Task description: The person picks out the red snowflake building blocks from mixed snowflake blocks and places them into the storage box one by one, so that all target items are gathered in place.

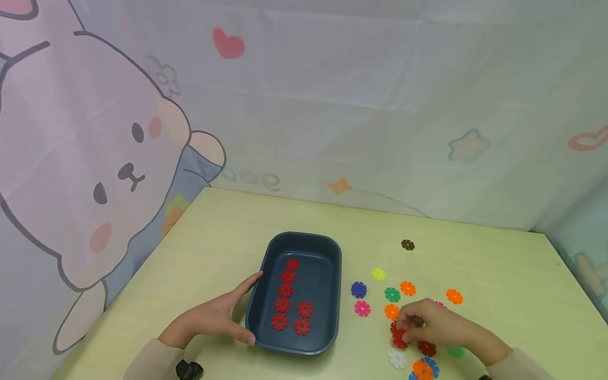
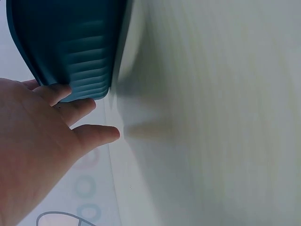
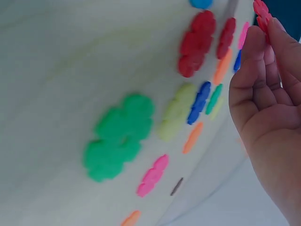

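Note:
My left hand (image 1: 214,319) rests at the left side of a dark blue tray (image 1: 325,287), fingers spread and fairly straight against its rim. Inside the tray lie several red flower-shaped plastic discs (image 1: 285,290) in two columns. To the right of the tray, my right hand (image 1: 442,323) pinches a red disc (image 1: 400,340) between thumb and fingers. The right wrist view shows that pinched red disc (image 3: 262,12) at the fingertips. Another red disc (image 1: 427,348) lies below this hand, and one more red disc (image 3: 226,38) is on the table nearby.
Around the right hand lie loose discs: blue (image 1: 359,290), pink (image 1: 362,309), yellow (image 1: 378,274), green (image 1: 392,294), white (image 1: 397,358) and several orange ones (image 1: 454,296). A dark brown disc (image 1: 408,245) lies farther back. A printed curtain (image 1: 332,105) hangs behind the table (image 1: 228,221).

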`<state>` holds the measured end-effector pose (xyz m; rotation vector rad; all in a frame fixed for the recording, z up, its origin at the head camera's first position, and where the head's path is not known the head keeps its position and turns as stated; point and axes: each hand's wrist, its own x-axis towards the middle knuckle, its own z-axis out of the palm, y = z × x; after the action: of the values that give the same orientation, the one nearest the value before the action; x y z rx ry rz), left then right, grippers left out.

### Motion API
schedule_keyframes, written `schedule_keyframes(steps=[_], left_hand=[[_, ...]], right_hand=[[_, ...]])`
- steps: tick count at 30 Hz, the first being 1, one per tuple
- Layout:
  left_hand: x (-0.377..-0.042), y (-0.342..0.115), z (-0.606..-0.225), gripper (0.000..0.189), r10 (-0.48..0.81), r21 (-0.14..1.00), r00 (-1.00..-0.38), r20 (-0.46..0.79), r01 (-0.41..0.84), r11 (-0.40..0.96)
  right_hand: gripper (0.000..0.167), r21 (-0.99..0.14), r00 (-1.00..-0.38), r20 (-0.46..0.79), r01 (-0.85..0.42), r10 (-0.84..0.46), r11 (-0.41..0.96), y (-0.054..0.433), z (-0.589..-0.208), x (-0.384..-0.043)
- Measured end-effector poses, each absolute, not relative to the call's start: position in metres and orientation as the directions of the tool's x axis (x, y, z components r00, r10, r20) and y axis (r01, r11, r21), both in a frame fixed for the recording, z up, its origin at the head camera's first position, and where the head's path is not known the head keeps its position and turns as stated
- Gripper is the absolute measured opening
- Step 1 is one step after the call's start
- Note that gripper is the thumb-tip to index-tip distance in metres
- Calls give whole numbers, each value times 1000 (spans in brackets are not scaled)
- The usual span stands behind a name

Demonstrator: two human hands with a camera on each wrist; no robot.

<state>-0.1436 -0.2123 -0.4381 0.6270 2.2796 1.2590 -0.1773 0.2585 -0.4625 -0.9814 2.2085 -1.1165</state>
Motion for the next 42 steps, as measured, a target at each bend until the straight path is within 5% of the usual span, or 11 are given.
schedule_keyframes(steps=[23,42], left_hand=[[-145,-213,-439,121,589,858,-789,-173,173,484],[-145,-210,-441,121,593,875,-787,-169,157,458]], right_hand=[[5,-706,-543,113,-634,-832,317,187,-396,-219],[10,-722,-554,103,-613,-826,321,105,-395,-258]])
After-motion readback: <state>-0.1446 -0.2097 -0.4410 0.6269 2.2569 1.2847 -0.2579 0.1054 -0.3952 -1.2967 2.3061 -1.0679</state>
